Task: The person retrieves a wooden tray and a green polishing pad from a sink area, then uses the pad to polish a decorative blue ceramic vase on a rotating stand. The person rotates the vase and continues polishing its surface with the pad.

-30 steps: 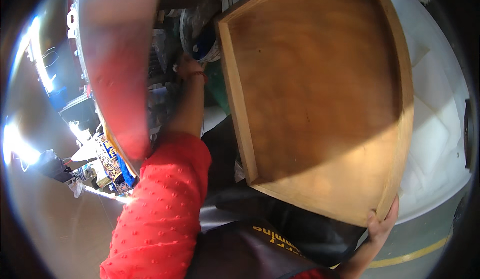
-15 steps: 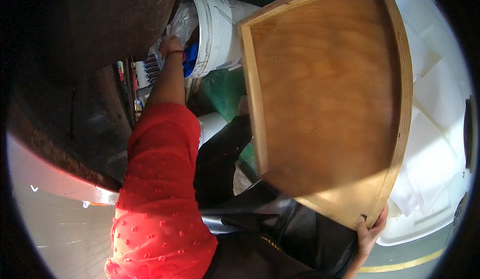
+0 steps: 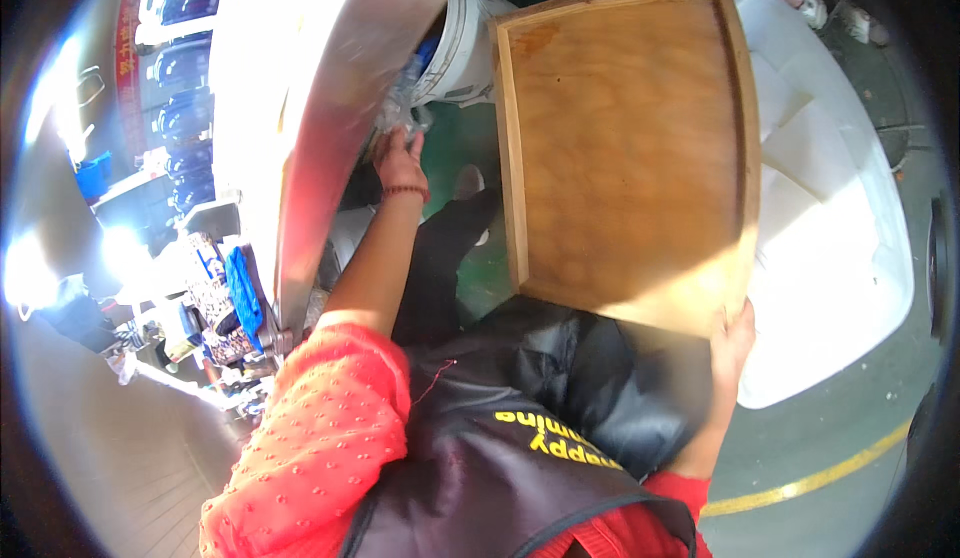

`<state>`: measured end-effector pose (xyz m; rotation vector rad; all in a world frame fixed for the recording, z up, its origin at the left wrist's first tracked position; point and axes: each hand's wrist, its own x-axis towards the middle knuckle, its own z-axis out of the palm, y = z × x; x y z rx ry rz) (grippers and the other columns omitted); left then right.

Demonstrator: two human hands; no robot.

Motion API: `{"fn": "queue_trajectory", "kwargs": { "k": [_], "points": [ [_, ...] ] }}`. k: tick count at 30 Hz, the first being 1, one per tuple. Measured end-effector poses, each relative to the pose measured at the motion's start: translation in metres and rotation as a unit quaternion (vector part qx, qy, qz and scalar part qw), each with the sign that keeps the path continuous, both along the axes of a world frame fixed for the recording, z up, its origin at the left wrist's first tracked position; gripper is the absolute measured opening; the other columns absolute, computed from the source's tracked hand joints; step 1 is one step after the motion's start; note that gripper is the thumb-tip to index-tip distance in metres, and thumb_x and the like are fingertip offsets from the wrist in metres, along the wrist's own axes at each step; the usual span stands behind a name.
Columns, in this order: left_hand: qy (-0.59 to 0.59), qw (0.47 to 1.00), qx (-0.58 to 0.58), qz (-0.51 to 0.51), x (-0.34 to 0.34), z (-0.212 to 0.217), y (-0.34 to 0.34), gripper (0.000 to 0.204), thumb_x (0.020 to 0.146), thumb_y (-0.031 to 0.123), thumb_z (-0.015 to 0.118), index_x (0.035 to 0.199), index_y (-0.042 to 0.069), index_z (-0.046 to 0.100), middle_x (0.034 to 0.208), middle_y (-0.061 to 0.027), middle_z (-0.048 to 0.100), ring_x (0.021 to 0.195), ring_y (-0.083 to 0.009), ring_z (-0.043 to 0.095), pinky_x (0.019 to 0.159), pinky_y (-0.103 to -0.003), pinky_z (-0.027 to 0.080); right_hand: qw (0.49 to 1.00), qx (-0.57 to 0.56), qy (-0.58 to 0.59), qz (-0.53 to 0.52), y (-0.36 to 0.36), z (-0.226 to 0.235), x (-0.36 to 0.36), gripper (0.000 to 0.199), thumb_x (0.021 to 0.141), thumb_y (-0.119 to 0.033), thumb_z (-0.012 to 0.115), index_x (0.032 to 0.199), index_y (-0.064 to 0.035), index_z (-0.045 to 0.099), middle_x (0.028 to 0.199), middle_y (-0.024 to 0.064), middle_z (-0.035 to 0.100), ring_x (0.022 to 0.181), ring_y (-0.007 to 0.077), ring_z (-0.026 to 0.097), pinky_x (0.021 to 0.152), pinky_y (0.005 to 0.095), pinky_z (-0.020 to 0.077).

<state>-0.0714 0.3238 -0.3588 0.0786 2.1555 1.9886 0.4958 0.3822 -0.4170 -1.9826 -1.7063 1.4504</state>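
The floor (image 3: 865, 398) is green, with a yellow line (image 3: 810, 485) on it, and bright lights shine far off to your left. A big shiny table edge (image 3: 330, 108) bends down on your left side. Your right hand (image 3: 735, 333) holds the near right corner of the wooden tray (image 3: 630, 158), with the thumb on top. The tray is in front of you, toward the right, with its open side facing up at you. It hides part of a big white tub (image 3: 850, 338) with white sheets (image 3: 785, 198) in it. Your left hand (image 3: 402, 166) reaches out to some clear crinkly plastic (image 3: 398, 108) by the mouth of a white bucket (image 3: 470, 48). Its fingers meet the plastic, but you cannot tell if they grip it.
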Motion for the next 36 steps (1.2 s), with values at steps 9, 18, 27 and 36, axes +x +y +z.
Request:
{"fn": "queue_trajectory", "kwargs": {
  "k": [9, 18, 27, 36],
  "points": [
    [-0.357, 0.739, 0.190, -0.539, 0.187, 0.173, -0.016, 0.039, 0.107, 0.028, 0.050, 0.137, 0.003, 0.054, 0.126, -0.0158, 0.066, 0.112, -0.0296, 0.067, 0.087, -0.046, 0.060, 0.913, 0.139, 0.362, 0.127, 0.013, 0.196, -0.125, 0.067, 0.086, -0.014, 0.079, 0.145, -0.0042, 0.050, 0.146, 0.0176, 0.050, 0.136, 0.0284, 0.047, 0.103, 0.0378, 0.0489],
    [-0.076, 0.772, 0.107, -0.622, 0.178, 0.279, -0.074, 0.046, 0.108, 0.024, 0.047, 0.148, 0.002, 0.040, 0.139, -0.0152, 0.054, 0.119, -0.0273, 0.063, 0.098, -0.040, 0.053, 0.812, 0.317, 0.464, -0.155, 0.174, 0.342, -0.127, 0.011, 0.100, -0.009, 0.060, 0.109, -0.0036, 0.065, 0.087, 0.0058, 0.068, 0.068, 0.0118, 0.064, 0.059, 0.0284, 0.0539],
    [-0.076, 0.855, -0.051, -0.510, 0.108, 0.320, -0.263, 0.036, 0.096, 0.014, 0.060, 0.126, -0.006, 0.061, 0.124, -0.0164, 0.065, 0.112, -0.0260, 0.068, 0.099, -0.036, 0.051, 0.771, 0.331, 0.444, -0.316, 0.311, 0.398, -0.118, 0.016, 0.098, -0.018, 0.063, 0.110, -0.0073, 0.062, 0.081, 0.0041, 0.066, 0.059, 0.0148, 0.061, 0.044, 0.0259, 0.0474],
    [-0.120, 0.803, 0.131, -0.569, 0.057, 0.368, -0.240, 0.058, 0.096, 0.037, 0.061, 0.127, -0.012, 0.059, 0.129, -0.0259, 0.055, 0.119, -0.0326, 0.057, 0.101, -0.041, 0.047, 0.777, 0.427, 0.331, -0.323, 0.372, 0.437, -0.128, 0.019, 0.099, -0.021, 0.061, 0.114, -0.0091, 0.060, 0.097, 0.0068, 0.067, 0.072, 0.0190, 0.064, 0.048, 0.0271, 0.0503]
  ]
}}
